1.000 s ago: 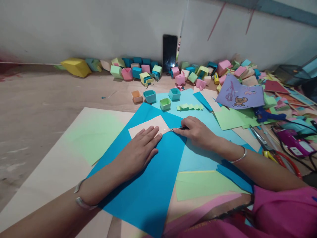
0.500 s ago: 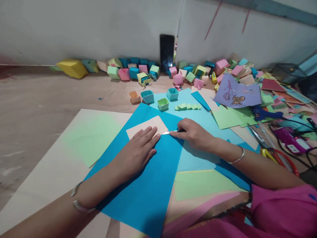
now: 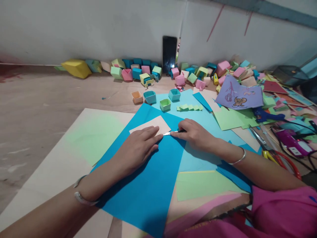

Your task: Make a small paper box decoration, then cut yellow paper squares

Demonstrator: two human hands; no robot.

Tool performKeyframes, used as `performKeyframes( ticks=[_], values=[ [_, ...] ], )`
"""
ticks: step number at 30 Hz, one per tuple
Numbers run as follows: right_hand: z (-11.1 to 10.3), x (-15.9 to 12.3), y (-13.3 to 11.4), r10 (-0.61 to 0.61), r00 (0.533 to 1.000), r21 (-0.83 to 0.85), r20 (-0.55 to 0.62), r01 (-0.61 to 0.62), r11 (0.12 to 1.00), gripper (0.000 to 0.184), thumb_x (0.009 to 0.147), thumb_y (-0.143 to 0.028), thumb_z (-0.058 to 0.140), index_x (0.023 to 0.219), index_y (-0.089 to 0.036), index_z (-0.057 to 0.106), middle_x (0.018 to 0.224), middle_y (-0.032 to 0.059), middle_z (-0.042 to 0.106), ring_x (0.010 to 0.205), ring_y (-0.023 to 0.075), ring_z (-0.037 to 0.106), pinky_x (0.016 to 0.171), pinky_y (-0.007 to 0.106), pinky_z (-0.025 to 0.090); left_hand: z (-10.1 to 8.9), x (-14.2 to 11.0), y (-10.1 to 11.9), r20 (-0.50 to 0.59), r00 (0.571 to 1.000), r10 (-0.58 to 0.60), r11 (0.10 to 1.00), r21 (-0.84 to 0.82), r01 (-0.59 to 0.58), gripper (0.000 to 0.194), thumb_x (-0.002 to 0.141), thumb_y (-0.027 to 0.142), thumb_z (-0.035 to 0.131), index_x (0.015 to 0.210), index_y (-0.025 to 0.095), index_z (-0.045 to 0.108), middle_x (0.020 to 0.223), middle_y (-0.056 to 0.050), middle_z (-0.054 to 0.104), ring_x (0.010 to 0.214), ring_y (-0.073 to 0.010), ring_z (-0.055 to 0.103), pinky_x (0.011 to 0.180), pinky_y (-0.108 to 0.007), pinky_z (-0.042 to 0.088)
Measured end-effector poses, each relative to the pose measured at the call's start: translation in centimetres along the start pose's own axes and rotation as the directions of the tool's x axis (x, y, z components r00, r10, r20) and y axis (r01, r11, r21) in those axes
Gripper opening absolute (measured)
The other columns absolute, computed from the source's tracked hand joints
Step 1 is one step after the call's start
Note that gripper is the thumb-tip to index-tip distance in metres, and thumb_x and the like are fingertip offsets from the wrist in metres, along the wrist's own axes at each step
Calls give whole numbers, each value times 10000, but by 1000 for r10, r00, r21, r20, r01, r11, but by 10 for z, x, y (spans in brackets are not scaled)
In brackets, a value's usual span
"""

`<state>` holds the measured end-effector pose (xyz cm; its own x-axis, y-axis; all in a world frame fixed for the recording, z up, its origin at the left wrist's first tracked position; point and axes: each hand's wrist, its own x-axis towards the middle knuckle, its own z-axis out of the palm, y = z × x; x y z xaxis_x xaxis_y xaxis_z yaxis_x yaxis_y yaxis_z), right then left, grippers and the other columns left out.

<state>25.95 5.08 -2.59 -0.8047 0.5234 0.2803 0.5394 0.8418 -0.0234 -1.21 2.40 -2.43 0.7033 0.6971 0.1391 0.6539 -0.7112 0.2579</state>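
the left hand [image 3: 137,147] lies open on a small pale-pink paper piece [image 3: 160,122] atop a large blue paper sheet [image 3: 148,175]; the right hand [image 3: 196,135] is closed on a dark-handled metal tool [image 3: 182,131]. the piece looks light, easily creased, best held flat near its edge.

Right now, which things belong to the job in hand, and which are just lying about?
In use, it appears:
pale paper, under the left hand
thin blade, in the right hand
blue sheet, beneath the pale paper

Apparently just lying about:
phone
scissors
purple drawing
yellow paper box
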Motion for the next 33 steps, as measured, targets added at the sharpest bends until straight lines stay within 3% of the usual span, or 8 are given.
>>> performKeyframes(
  ticks=[4, 11, 20, 33],
  values=[
    [1, -2, 1, -10, 1000, -14, 8, 10, 1000, 359, 1029, -223, 334, 1163, -206, 666, 879, 95, 564, 778, 197, 425, 676, 335, 316, -5, 5, -17, -113, 993, 26, 998, -58, -33, 341, 999, 332, 421, 1124, 257, 729, 1269, -85, 660, 1150, -279, 579, 934, -468, 494],
    [2, -3, 0, -7, 1000, -52, 12, 8, 999, 365, 1022, -196, 347, 1248, -222, 633, 869, 95, 566, 786, 199, 437, 677, 332, 325, -1, 5, -26, -141, 990, -21, 990, -143, 1, 278, 975, 306, 489, 1047, 312, 756, 1242, -36, 661, 1288, -289, 451, 1068, -492, 396],
    [0, -3, -6, -9, 1000, -45, -5, 9, 999, 349, 1019, -191, 364, 1199, -199, 662, 845, 96, 586, 769, 191, 450, 675, 332, 344, 2, 4, -25, -83, 997, 2, 998, -68, -7, 348, 1006, 321, 417, 1257, 377, 651, 1356, -43, 573, 1289, -284, 437, 1102, -510, 328],
    [2, -4, -10, -12, 999, 2, -44, 12, 1000, 341, 1005, -167, 377, 1229, -189, 633, 854, 91, 575, 773, 188, 448, 676, 332, 357, 3, 4, -24, -82, 997, -12, 997, -74, 6, 344, 1005, 352, 419, 1261, 390, 646, 1363, -47, 570, 1291, -297, 441, 1046, -491, 348]
  ],
)
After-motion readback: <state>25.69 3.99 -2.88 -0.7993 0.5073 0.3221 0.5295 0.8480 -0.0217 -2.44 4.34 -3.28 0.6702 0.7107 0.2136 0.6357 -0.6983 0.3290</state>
